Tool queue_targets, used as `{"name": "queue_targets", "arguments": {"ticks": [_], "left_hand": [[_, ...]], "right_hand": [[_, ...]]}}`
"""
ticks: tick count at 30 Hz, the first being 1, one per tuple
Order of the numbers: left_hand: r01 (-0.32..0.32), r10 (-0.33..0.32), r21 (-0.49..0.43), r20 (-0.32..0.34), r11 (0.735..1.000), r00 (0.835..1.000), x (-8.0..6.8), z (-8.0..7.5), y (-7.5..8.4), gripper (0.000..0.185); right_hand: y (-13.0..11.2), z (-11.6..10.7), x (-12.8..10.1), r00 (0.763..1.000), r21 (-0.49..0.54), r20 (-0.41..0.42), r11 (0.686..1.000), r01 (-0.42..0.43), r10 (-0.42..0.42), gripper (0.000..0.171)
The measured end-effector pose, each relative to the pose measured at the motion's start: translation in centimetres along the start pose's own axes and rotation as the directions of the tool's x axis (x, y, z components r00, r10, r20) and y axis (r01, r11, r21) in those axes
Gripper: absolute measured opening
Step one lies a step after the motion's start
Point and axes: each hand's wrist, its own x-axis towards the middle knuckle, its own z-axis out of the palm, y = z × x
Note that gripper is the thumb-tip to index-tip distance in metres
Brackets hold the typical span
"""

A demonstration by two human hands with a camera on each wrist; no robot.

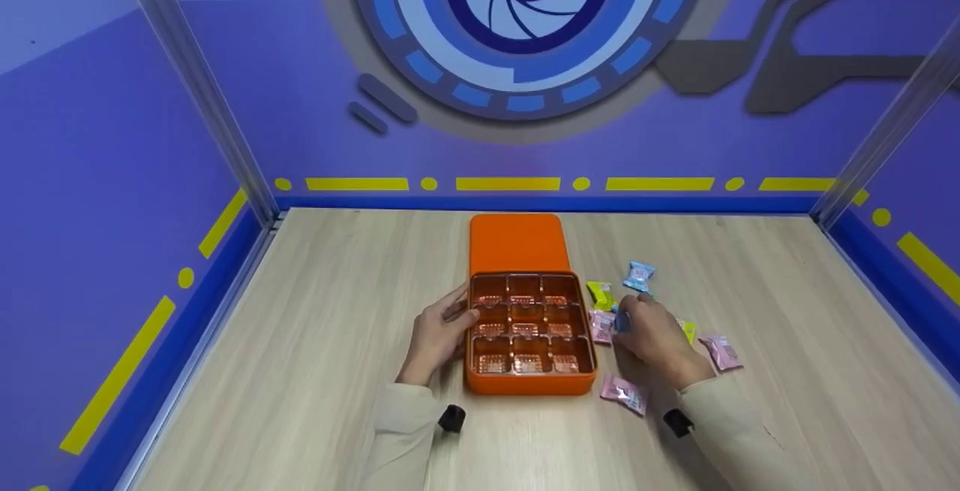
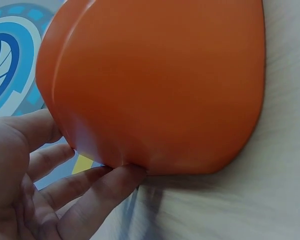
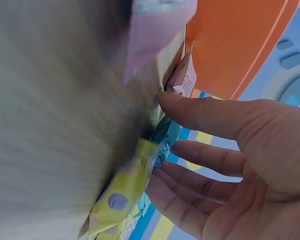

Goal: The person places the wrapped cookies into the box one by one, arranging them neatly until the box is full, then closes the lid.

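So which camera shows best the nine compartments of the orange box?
The head view: the orange box lies open there, all nine compartments visible. The left wrist view shows only its outer wall; the right wrist view only an orange edge.

My left hand (image 1: 439, 333) lies against the orange box (image 1: 529, 382) on its left wall, so that side is blocked; bare table (image 1: 300, 341) spreads wide beyond it — open passage; my right hand (image 1: 651, 335) sits among scattered candy packets (image 1: 622, 393), crowding the box's right flank; the lid (image 1: 516, 244) bars the far side; the near edge stays open.
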Motion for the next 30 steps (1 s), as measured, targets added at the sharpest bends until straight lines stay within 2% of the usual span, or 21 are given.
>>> {"name": "queue_targets", "arguments": {"ticks": [9, 17, 23, 26, 30], "left_hand": [[-0.016, 0.016, 0.000, 0.016, 1.000, 1.000, -0.04, -0.03, -0.02, 0.056], [-0.015, 0.015, 0.002, 0.011, 1.000, 1.000, -0.06, -0.02, 0.01, 0.056], [-0.012, 0.012, 0.007, 0.008, 1.000, 1.000, -0.07, -0.06, 0.16, 0.056], [-0.004, 0.004, 0.003, 0.010, 1.000, 1.000, -0.06, -0.04, 0.19, 0.056], [0.010, -0.010, -0.005, 0.012, 1.000, 1.000, -0.09, -0.04, 0.13, 0.056]], "right_hand": [[0.24, 0.33, -0.04, 0.999, 0.006, -0.047, 1.000, -0.009, 0.009, 0.033], [0.39, 0.16, -0.07, 0.997, 0.109, -0.036, 0.992, -0.069, 0.073, 0.029], [0.46, 0.13, 0.08, 0.996, 0.140, -0.038, 0.988, -0.071, 0.077, 0.025], [0.43, 0.17, 0.15, 0.997, 0.142, -0.035, 0.988, -0.065, 0.071, 0.026], [0.53, 0.28, -0.03, 0.998, 0.153, -0.037, 0.987, -0.048, 0.055, 0.035]]}}
